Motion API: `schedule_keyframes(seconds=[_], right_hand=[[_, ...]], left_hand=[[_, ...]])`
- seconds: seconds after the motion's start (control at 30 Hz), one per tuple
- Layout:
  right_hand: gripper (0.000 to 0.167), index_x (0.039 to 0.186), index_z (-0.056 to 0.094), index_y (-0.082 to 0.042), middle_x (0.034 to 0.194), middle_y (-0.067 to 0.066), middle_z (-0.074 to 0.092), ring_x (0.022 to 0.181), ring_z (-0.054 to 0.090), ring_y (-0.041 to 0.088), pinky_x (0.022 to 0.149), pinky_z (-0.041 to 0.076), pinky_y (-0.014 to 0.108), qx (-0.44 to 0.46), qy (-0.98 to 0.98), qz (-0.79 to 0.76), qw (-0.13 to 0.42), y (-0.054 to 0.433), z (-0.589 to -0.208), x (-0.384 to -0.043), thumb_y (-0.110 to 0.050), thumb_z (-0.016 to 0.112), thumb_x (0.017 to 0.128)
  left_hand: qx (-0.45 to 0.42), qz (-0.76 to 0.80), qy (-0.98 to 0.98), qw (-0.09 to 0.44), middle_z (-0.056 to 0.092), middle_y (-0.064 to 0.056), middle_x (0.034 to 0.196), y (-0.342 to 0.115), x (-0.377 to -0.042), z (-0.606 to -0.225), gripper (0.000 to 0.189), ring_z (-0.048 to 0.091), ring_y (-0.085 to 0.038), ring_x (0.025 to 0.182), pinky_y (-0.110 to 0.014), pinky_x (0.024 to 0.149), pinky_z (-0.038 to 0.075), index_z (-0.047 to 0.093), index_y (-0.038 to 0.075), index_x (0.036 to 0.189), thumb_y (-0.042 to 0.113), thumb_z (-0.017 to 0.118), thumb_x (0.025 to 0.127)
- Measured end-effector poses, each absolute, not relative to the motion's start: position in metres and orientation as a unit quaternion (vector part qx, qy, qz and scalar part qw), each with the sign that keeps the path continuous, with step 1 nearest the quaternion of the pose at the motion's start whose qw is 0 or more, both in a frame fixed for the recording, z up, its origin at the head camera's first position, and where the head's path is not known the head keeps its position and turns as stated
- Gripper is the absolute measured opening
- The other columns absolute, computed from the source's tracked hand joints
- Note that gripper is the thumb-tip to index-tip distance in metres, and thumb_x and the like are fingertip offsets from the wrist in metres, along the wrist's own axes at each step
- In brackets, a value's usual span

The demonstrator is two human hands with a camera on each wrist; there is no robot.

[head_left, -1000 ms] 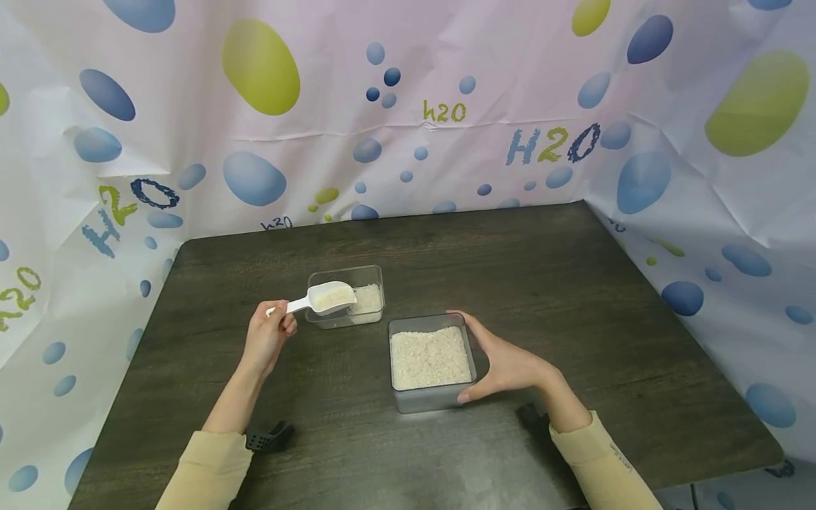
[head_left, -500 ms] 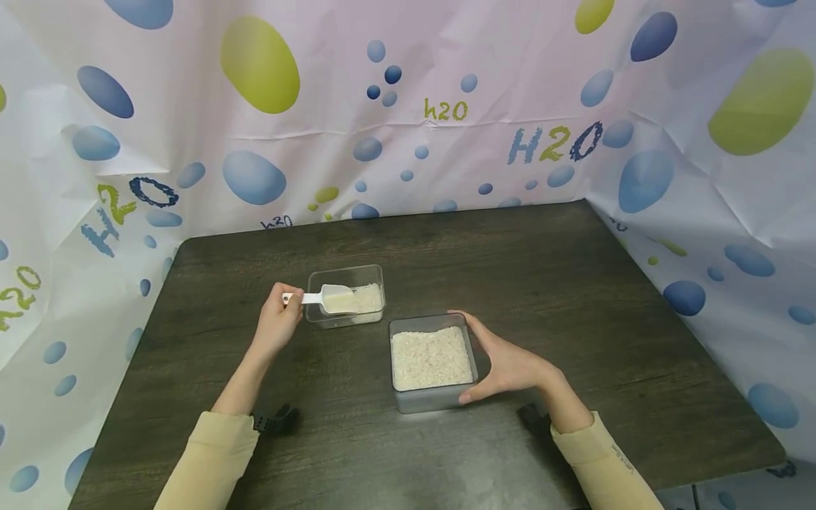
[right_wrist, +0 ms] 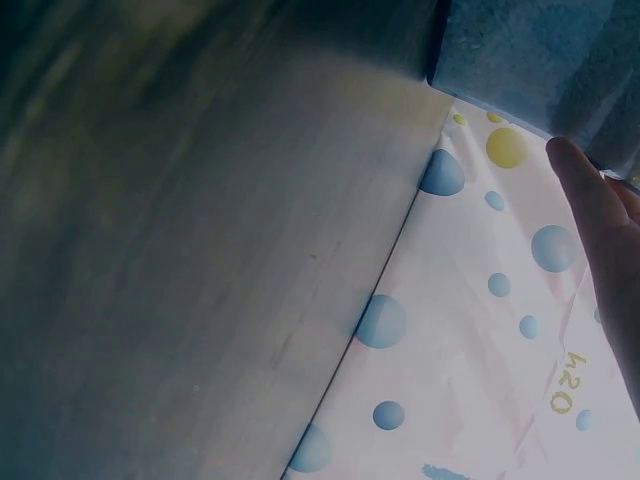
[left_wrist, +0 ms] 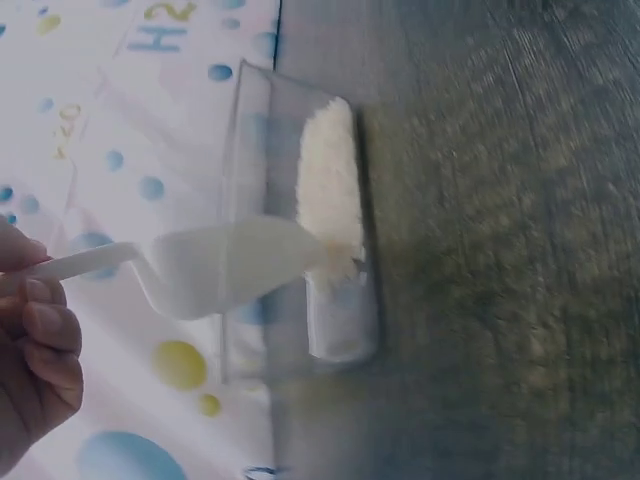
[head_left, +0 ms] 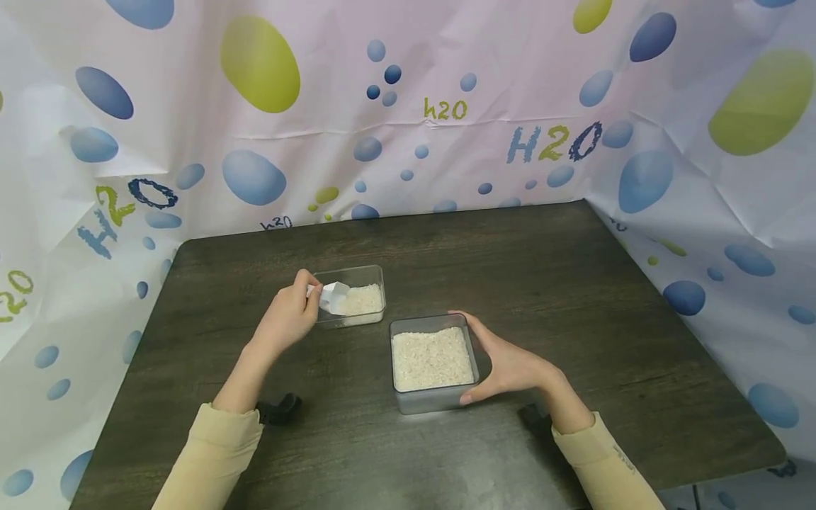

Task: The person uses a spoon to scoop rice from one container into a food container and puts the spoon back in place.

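Observation:
My left hand [head_left: 285, 316] pinches the handle of a white scoop [left_wrist: 225, 265], its bowl tipped down into a clear rectangular container [head_left: 350, 275] with white rice [head_left: 362, 300] in it. In the left wrist view the scoop's tip meets the heap of rice [left_wrist: 328, 180], which lies toward one end of the container. Nearer to me stands a square grey see-through container [head_left: 433, 401], filled with rice [head_left: 431, 359] almost to the rim. My right hand [head_left: 506, 361] holds it by its right side, thumb at the front corner and fingers at the back corner.
Both containers stand on a dark wood-grain table [head_left: 510, 262]. A white sheet with blue and green dots [head_left: 408, 85] hangs behind and at both sides. Black straps [head_left: 278, 409] show at the wrists.
My left hand has moved right and up with the scoop and turned it over, so rice has left its bowl into the clear container. The right hand has kept its place.

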State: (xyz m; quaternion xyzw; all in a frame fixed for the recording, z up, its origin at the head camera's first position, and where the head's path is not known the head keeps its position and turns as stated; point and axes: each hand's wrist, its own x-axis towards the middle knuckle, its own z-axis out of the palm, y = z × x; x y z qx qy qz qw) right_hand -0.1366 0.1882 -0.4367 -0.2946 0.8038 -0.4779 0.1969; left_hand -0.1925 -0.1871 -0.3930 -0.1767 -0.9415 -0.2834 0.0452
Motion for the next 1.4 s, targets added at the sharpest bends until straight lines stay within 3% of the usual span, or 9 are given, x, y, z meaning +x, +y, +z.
schedule_keyframes(seconds=[0.23,0.43,0.67,0.93,1.23,1.4], right_hand=[[0.118,0.155,0.006,-0.030,0.162,0.006,0.000,0.148,0.008,0.032,0.111,0.020,0.063,-0.294,0.804,-0.479,0.194,0.188,-0.437,-0.136,-0.031,0.089,0.071],[0.118,0.155,0.006,-0.032,0.162,0.005,0.000,0.148,0.007,0.032,0.111,0.018,0.063,-0.292,0.802,-0.483,0.196,0.187,-0.436,-0.135,-0.031,0.089,0.071],[0.118,0.155,0.006,-0.029,0.162,0.006,-0.001,0.148,0.008,0.032,0.111,0.022,0.062,-0.295,0.802,-0.482,0.193,0.187,-0.437,-0.135,-0.029,0.089,0.071],[0.119,0.155,0.006,-0.028,0.162,0.009,0.001,0.147,0.009,0.033,0.110,0.023,0.062,-0.292,0.804,-0.481,0.191,0.187,-0.438,-0.135,-0.026,0.089,0.070],[0.120,0.156,0.005,-0.025,0.162,0.014,0.000,0.148,0.008,0.034,0.111,0.020,0.063,-0.291,0.804,-0.482,0.192,0.186,-0.437,-0.135,-0.021,0.089,0.070],[0.120,0.155,0.006,-0.026,0.161,0.015,0.001,0.147,0.011,0.033,0.111,0.022,0.061,-0.291,0.802,-0.485,0.193,0.186,-0.437,-0.135,-0.022,0.090,0.070]], left_hand=[[-0.263,-0.182,-0.935,0.155,0.046,-0.003,0.064,-0.172,-0.181,-0.383,0.006,0.037,-0.012,0.049,-0.029,0.045,0.034,0.049,-0.003,0.098,0.003,0.049,0.100],[-0.247,-0.231,-0.919,0.203,0.044,-0.002,0.060,-0.164,-0.167,-0.372,0.004,0.035,-0.010,0.047,-0.027,0.043,0.032,0.050,-0.003,0.100,0.001,0.050,0.099],[-0.121,-0.461,-0.862,0.170,0.052,-0.008,0.066,-0.155,-0.150,-0.346,0.012,0.042,-0.009,0.051,-0.023,0.044,0.035,0.052,-0.003,0.102,0.009,0.048,0.103],[-0.152,-0.618,-0.768,0.064,0.042,-0.004,0.061,-0.145,-0.138,-0.336,0.008,0.037,-0.009,0.049,-0.022,0.045,0.031,0.045,-0.008,0.095,-0.002,0.043,0.101],[-0.188,-0.503,-0.843,0.028,0.041,0.000,0.060,-0.134,-0.128,-0.331,0.006,0.034,-0.006,0.046,-0.022,0.043,0.028,0.053,0.002,0.098,0.008,0.052,0.100],[-0.238,-0.454,-0.859,-0.007,0.035,0.006,0.054,-0.126,-0.128,-0.331,0.002,0.031,-0.005,0.044,-0.022,0.043,0.027,0.053,0.005,0.100,0.006,0.051,0.100]])
